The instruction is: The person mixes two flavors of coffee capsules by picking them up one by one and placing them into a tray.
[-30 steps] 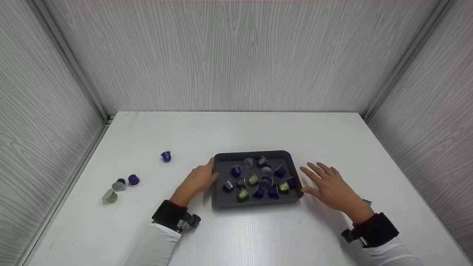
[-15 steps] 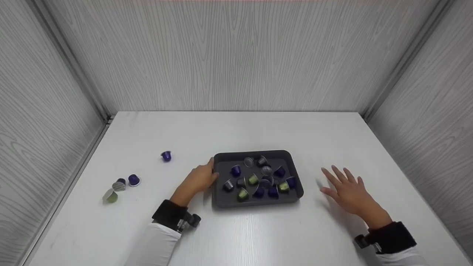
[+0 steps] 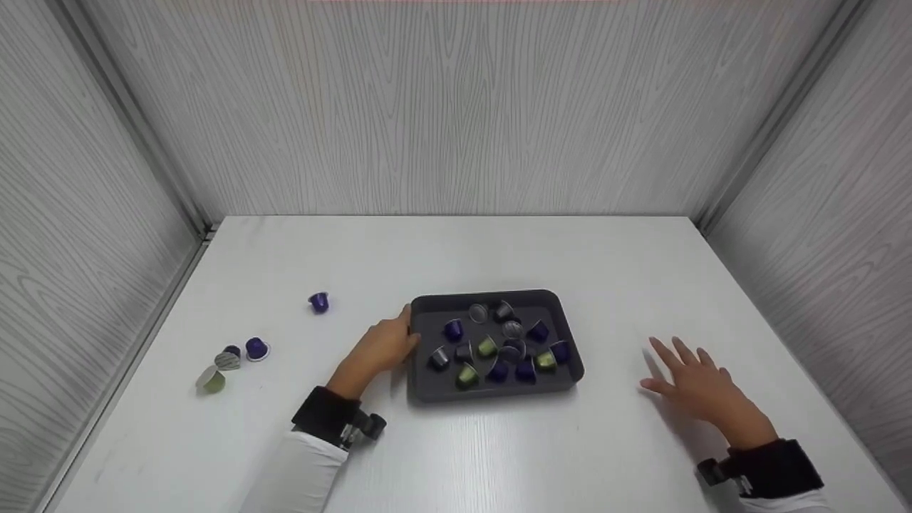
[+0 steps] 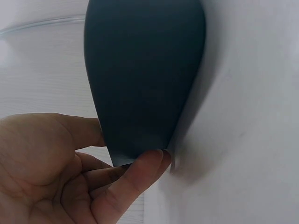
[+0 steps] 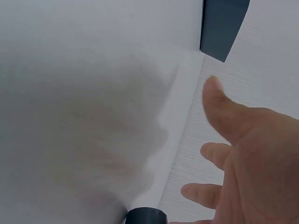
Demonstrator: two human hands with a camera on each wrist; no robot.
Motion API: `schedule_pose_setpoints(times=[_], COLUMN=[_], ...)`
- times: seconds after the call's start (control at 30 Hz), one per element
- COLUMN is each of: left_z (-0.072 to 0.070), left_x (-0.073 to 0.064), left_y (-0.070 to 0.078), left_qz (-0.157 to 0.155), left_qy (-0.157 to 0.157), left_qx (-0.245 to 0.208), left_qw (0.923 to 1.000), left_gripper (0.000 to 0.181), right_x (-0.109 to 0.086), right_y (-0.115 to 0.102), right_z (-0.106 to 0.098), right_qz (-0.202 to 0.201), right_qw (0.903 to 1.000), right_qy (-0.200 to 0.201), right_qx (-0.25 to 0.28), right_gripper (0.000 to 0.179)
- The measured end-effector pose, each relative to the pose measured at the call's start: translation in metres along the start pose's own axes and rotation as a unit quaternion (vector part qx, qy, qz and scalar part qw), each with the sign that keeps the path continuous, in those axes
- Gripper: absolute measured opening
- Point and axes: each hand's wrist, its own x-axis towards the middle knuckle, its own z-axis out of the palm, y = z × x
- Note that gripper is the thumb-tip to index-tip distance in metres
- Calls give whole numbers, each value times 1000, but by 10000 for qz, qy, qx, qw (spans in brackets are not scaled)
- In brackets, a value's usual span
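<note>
A dark grey tray (image 3: 491,393) rests on the white table, with several purple, green and grey coffee capsules inside, among them a green capsule (image 3: 467,376). My left hand (image 3: 385,347) grips the tray's left side. In the left wrist view, the thumb and fingers of that hand (image 4: 79,172) pinch the edge of the tray (image 4: 145,70). Well to the right of the tray, my right hand (image 3: 702,388) is held over the table, fingers spread and holding nothing. The right wrist view shows a dark, round-topped thing (image 5: 146,216) below the fingers of that hand (image 5: 261,158).
Left of the tray, loose capsules lie on the table: a lone purple capsule (image 3: 319,303), another purple capsule (image 3: 257,348), a silver-lidded capsule (image 3: 228,361) and a green capsule (image 3: 211,380). Grey wood-grain panels (image 3: 456,107) stand behind and on both sides.
My right hand has moved away from the tray's right edge, to the right and nearer me. A small silvery thing by the right wrist is now hidden. Left hand and tray stay put.
</note>
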Motion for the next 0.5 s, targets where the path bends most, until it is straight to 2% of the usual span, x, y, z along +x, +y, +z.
schedule_pose_setpoints(times=[0.27,0.5], left_z=[-1,0], left_x=[0,1], left_y=[1,-1], left_qz=[-26,20], left_qy=[41,7], left_qx=[38,24], left_qw=[10000,10000], left_gripper=[65,66], right_x=[-9,-12], right_y=[14,19], right_z=[-5,-8], right_qz=[135,51], right_qw=[9986,9994], right_qy=[-464,-267], right_qx=[202,203], right_gripper=[78,58])
